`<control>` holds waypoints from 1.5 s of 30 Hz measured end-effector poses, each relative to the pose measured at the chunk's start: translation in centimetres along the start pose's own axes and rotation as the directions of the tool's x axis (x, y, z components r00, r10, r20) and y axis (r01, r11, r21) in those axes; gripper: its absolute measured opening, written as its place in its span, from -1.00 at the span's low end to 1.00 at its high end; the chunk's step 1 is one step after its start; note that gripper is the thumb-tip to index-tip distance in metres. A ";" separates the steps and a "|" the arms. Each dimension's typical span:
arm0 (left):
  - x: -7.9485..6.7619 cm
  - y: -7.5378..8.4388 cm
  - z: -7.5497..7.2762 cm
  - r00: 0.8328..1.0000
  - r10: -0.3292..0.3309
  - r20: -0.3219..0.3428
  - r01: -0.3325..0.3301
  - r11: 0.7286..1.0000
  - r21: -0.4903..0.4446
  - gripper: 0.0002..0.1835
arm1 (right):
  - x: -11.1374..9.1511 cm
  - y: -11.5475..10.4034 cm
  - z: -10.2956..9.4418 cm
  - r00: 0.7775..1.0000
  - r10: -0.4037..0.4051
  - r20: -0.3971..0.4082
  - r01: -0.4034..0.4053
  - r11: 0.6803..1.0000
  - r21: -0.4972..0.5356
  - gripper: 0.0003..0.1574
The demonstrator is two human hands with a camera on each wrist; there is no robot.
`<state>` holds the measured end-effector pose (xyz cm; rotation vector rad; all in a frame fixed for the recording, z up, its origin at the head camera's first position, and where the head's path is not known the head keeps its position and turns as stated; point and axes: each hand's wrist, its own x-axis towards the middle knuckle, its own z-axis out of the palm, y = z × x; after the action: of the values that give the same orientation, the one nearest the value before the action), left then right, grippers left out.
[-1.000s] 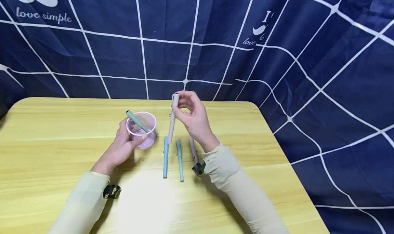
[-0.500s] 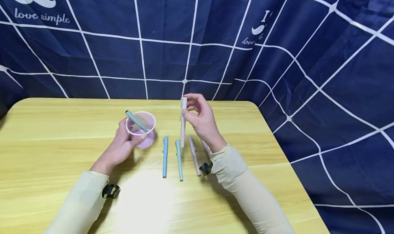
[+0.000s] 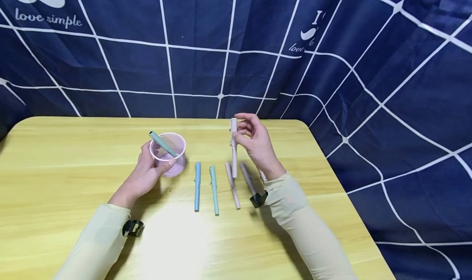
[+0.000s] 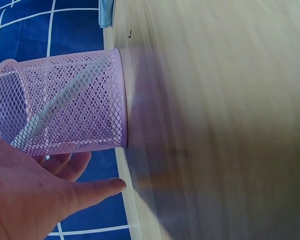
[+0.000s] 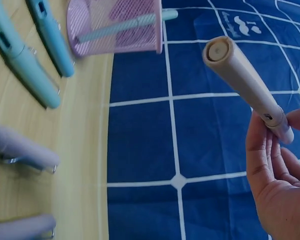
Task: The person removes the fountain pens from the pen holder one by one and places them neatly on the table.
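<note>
My left hand (image 3: 145, 173) holds a pink mesh pen cup (image 4: 65, 105) round its side, thumb at the near rim. A green pen (image 3: 163, 144) leans inside the cup, its top poking out over the rim. My right hand (image 3: 258, 145) pinches a pale pinkish pen (image 3: 234, 149) near its capped upper end. That pen hangs nearly upright, and in the head view its lower tip overlaps a lilac-pink pen (image 3: 232, 190) on the table. In the right wrist view, the pale pen's round end (image 5: 219, 50) faces the camera.
On the wooden table (image 3: 73, 181), a blue pen (image 3: 197, 186) and a mint pen (image 3: 214, 190) lie left of the lilac-pink one. A mauve pen (image 3: 247, 177) lies to its right, partly behind a black wrist camera (image 3: 259, 199). Dark blue cloth (image 3: 199, 71) hangs behind.
My right hand has carried the pale pen rightward, from above the blue pen to above the lilac-pink one. My left hand and the cup have stayed in place.
</note>
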<state>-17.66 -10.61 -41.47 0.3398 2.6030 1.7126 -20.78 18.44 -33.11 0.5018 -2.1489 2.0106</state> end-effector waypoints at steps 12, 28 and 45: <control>-0.1 -0.1 0.0 1.000 -0.022 -0.001 0.022 0.999 0.025 -0.11 | -0.6 0.9 -3.6 0.992 0.122 -0.038 -0.124 0.989 -0.076 -0.38; 0.2 -0.4 0.1 1.000 -0.026 0.011 0.026 0.999 0.032 -0.11 | -1.9 1.9 -7.5 0.991 0.120 -0.057 -0.128 0.977 -0.170 -0.50; 0.1 -0.1 -0.1 0.999 -0.034 0.025 0.033 0.998 0.045 -0.10 | -3.5 4.1 -12.4 0.941 0.332 -0.069 -0.337 0.898 -0.281 -0.49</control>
<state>-17.83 -10.76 -41.54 0.3149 2.6165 1.6306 -20.33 31.41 -37.09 0.0702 -2.6055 1.7818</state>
